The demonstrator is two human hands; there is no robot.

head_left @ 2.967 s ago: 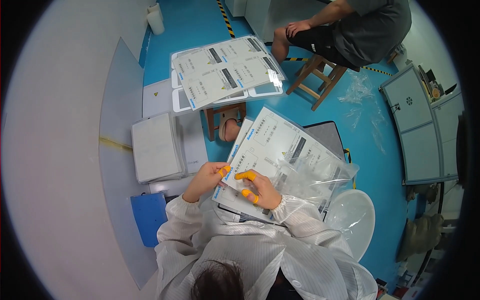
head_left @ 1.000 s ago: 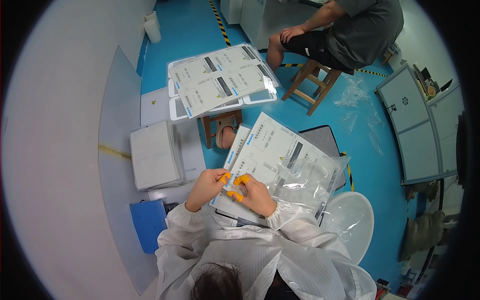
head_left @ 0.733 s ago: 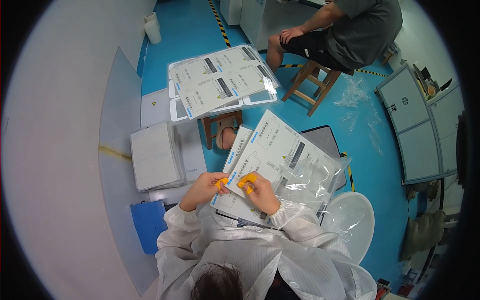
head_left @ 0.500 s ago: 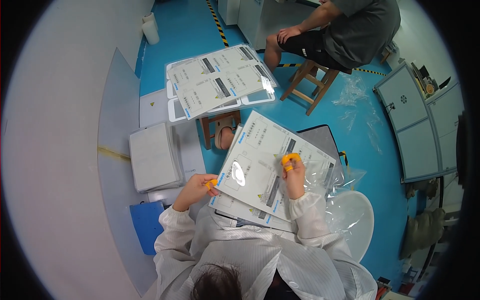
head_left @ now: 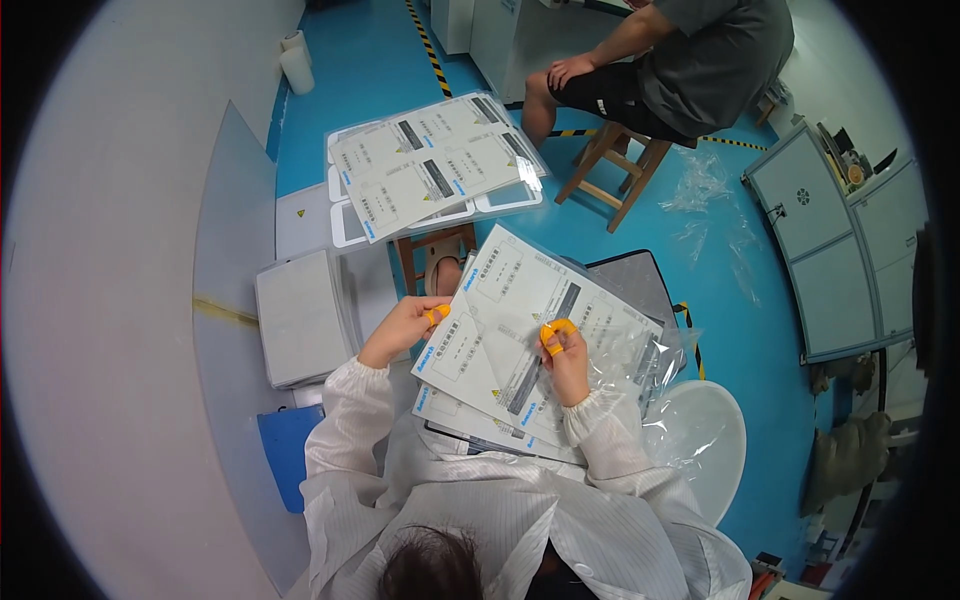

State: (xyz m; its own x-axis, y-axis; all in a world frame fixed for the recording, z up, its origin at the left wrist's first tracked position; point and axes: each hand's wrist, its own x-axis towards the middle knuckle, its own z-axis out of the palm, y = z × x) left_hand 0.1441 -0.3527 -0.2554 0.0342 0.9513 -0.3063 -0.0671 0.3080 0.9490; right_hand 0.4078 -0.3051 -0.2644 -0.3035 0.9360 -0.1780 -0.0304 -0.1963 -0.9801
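A white printed sheet (head_left: 500,290) with black text panels and blue marks lies tilted over my lap, on top of other similar sheets (head_left: 455,408). My left hand (head_left: 405,328), with orange finger covers, pinches its left edge. Over the middle of the sheet, my right hand (head_left: 567,368) is closed, orange covers on thumb and finger. Crumpled clear film (head_left: 630,365) trails from it to the right; its fingertips appear pinched on this film, though the exact grip is partly hidden.
Ahead, more printed sheets (head_left: 400,165) lie on a stool (head_left: 408,265). A stack of pale sheets (head_left: 300,320) and a blue bin (head_left: 282,450) stand at left. At right is a white tub (head_left: 720,440) holding clear film. Another person (head_left: 700,70) sits on a wooden stool (head_left: 625,175).
My left hand has moved up along the sheet's left edge, away from the lower corner. My right hand has moved left and slightly down, the film with it. The sheet has shifted slightly left.
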